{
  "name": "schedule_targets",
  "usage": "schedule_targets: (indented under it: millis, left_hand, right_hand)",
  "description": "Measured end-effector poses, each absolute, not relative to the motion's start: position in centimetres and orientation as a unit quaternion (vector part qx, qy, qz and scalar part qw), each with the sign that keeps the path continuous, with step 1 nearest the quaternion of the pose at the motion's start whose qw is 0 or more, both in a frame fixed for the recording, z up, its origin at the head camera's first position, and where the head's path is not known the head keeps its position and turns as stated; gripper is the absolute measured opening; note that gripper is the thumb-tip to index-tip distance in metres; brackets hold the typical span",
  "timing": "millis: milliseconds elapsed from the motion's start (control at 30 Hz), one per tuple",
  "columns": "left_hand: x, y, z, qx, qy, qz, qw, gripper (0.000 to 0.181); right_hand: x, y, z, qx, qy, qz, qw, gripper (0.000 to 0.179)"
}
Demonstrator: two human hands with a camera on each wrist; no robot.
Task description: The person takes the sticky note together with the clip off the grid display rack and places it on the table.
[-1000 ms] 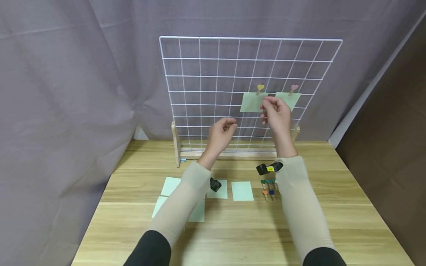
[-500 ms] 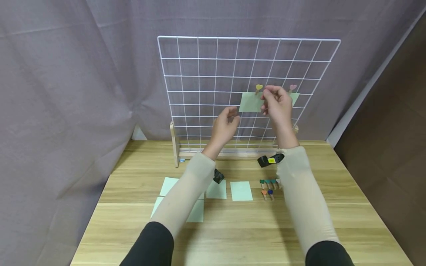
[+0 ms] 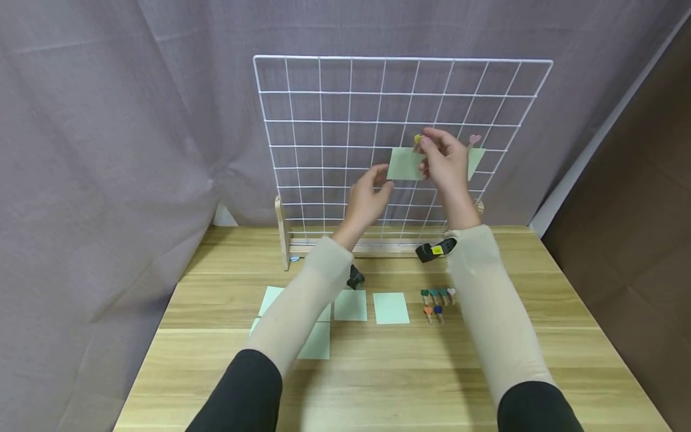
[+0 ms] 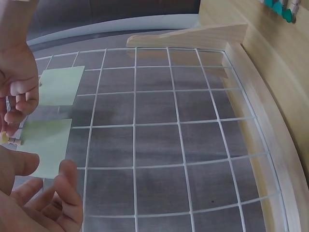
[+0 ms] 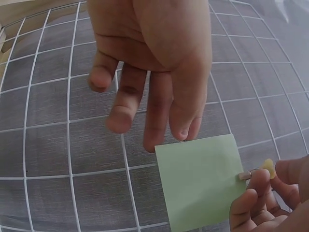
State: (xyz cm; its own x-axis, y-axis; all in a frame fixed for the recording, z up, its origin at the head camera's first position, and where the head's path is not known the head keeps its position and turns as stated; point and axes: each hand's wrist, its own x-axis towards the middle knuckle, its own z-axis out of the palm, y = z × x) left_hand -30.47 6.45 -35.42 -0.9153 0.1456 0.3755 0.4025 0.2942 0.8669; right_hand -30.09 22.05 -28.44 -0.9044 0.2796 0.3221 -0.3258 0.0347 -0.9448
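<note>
On a white wire grid (image 3: 324, 157) hangs a pale green square of paper (image 3: 402, 164), held by a small clothespin (image 5: 246, 175) with a yellow heart. The thumb and fingers of my right hand (image 3: 445, 162) pinch at the yellow heart. My left hand (image 3: 367, 201) is at the paper's left side, its fingers apart and loosely bent, holding nothing. In the right wrist view its fingertips come close to the paper's edge; whether they touch is unclear. Another green paper (image 3: 476, 161) hangs to the right under a pink heart clothespin (image 3: 474, 140), partly hidden by my right hand.
A wooden base (image 3: 372, 248) carries the grid on the table (image 3: 388, 378). Several green papers (image 3: 391, 308) lie in front, some under my left forearm. To the right sit several heart clothespins (image 3: 438, 310) in two rows. A grey curtain (image 3: 135, 150) hangs behind.
My right hand has moved up and slightly left from the paper's right edge to the yellow heart clothespin. My left hand has risen towards the paper, its fingers spreading.
</note>
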Motion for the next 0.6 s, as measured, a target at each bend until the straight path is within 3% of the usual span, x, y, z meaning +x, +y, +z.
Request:
schedule_targets:
  millis: [267, 600]
  left_hand:
    - [-31.2, 5.8, -35.3, -0.196, -0.808, -0.547, 0.1, 0.045]
    - [-31.5, 6.1, -34.7, -0.184, -0.801, -0.554, 0.132, 0.033]
  right_hand:
    - [-30.6, 21.7, -28.4, 0.019, -0.692, 0.689, 0.215, 0.032]
    - [-30.9, 21.6, -28.1, 0.026, -0.698, 0.683, 0.211, 0.032]
